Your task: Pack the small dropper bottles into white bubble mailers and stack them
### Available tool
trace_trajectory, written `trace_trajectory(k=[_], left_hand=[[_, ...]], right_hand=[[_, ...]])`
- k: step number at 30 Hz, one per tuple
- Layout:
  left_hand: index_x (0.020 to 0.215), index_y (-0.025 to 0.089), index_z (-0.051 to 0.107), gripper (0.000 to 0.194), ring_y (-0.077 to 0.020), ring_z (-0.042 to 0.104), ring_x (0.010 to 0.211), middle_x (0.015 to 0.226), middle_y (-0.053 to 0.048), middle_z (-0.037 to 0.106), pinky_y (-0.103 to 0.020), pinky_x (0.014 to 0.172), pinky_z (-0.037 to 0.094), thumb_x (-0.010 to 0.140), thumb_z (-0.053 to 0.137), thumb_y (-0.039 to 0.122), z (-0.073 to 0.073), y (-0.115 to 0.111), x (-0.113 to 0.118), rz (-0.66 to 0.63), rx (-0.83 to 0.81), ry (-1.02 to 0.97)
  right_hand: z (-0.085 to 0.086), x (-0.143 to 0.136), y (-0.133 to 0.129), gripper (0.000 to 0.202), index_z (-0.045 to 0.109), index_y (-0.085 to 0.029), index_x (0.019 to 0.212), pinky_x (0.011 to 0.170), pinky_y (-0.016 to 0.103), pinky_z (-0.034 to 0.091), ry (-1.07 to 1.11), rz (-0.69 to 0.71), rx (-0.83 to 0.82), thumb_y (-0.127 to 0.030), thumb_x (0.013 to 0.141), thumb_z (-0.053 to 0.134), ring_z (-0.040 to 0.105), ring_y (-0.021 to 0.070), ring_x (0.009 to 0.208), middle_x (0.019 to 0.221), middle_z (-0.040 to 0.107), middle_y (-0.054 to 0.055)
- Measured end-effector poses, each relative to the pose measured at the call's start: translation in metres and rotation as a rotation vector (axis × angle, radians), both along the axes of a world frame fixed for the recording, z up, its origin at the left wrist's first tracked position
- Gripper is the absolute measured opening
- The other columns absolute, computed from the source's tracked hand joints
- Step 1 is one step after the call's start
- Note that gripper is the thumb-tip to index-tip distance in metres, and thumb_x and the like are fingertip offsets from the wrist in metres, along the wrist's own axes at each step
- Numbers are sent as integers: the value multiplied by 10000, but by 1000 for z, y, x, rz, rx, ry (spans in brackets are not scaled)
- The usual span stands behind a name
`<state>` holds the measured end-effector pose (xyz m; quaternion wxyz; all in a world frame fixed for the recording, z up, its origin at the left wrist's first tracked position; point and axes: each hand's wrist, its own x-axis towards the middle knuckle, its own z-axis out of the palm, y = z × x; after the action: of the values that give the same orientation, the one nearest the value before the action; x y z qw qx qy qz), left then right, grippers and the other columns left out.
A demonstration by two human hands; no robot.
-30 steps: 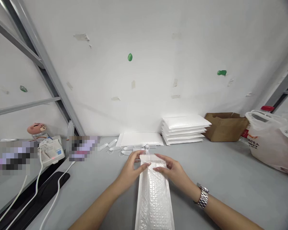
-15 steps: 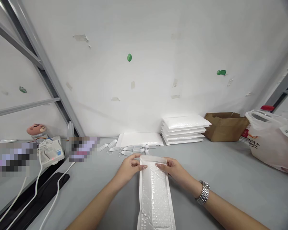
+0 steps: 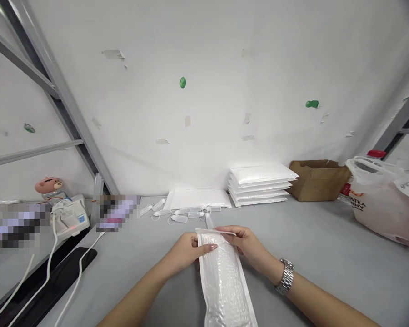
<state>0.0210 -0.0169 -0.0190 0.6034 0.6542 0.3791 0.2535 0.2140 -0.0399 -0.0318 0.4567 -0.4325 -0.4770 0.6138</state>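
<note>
A gray tabletop (image 3: 313,259) spreads across the lower part of the view, backed by a white wall (image 3: 211,41) that bears scraps of tape and a few green patches (image 3: 182,82). A gray metal frame (image 3: 63,95) slants up on the left.

A white padded mailer (image 3: 226,281) is front and center, its bubbled face up, running from the hands toward the person and out at the bottom edge. The two hands are apart, each clamped on its far end: the left hand (image 3: 191,250) pinches the left edge, thumb on the face, while the right hand (image 3: 243,240) grasps the far edge near the right corner. A metal watch (image 3: 285,276) circles the right wrist.

Just beyond lie small white tags (image 3: 180,219) with loops, scattered before a flat white mailer (image 3: 199,198). Right of it stands a stack of mailers (image 3: 261,184), then an open cardboard box (image 3: 318,181) and a plastic bag (image 3: 378,209). At the left, a white cable (image 3: 80,274) crosses a long black object (image 3: 66,272); near the frame sit a white power strip (image 3: 74,220) and a pink figure (image 3: 48,185).
</note>
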Motion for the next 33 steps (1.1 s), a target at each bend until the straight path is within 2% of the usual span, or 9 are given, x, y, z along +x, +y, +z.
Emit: trace_trajectory(k=[5,8,12,16,20,22,26,31,33], left_hand=[[848,116,678,335,-246,619,858,918,-99,695,-316,745,441,677,658,404,-2,4,0,20,-36,-26],[856,113,676,342,-244,621,855,919,-103,694,-314,741,443,690,646,411,0,5,-1,37,-27,-32],[860,118,671,340,-232,619,854,906,-97,694,-305,741,443,703,632,417,2,4,-3,-4,-13,-42],[848,132,673,335,-223,615,839,899,-78,689,-300,731,443,689,639,426,5,4,-7,-85,-35,26],[855,141,663,352,-204,599,822,878,-65,678,-280,724,428,668,653,439,6,6,-8,-77,-42,15],[828,141,651,375,-181,582,748,808,-49,660,-254,654,419,659,644,477,5,8,-8,-44,-32,22],[621,147,567,434,-103,430,523,549,30,473,-211,500,316,717,520,567,4,10,-8,28,30,50],[538,162,471,427,-84,301,507,524,59,340,-217,489,216,657,591,555,2,11,-7,90,101,101],[523,170,433,437,-81,266,508,522,64,291,-218,485,191,654,592,555,3,11,-6,144,134,106]], right_hand=[[3,0,-1,409,681,-137,852,668,300,450,130,21,-88,-504,676,640,583,153,652,736,668,54],[3,1,1,372,667,-134,873,682,291,443,133,71,-99,-453,680,664,583,144,669,754,660,52],[4,5,1,373,658,-142,937,691,283,430,77,153,-34,-394,664,696,579,147,715,790,660,45],[8,11,0,323,677,-159,942,644,266,414,-70,280,26,-386,713,650,550,124,649,747,655,18],[11,13,-1,331,655,-230,1042,724,290,428,-114,322,46,-358,740,615,575,161,798,926,670,33],[11,12,-2,298,673,-240,1013,750,302,431,-155,303,73,-333,737,610,576,181,846,970,667,38],[13,11,-3,241,700,-249,954,718,301,436,-299,288,188,-305,760,568,571,167,766,897,675,25],[19,18,-2,315,667,-245,1020,747,293,421,-322,455,260,-385,747,597,543,169,839,951,629,32],[19,19,-1,355,645,-239,1053,716,292,418,-302,411,238,-435,771,558,531,153,788,921,613,32]])
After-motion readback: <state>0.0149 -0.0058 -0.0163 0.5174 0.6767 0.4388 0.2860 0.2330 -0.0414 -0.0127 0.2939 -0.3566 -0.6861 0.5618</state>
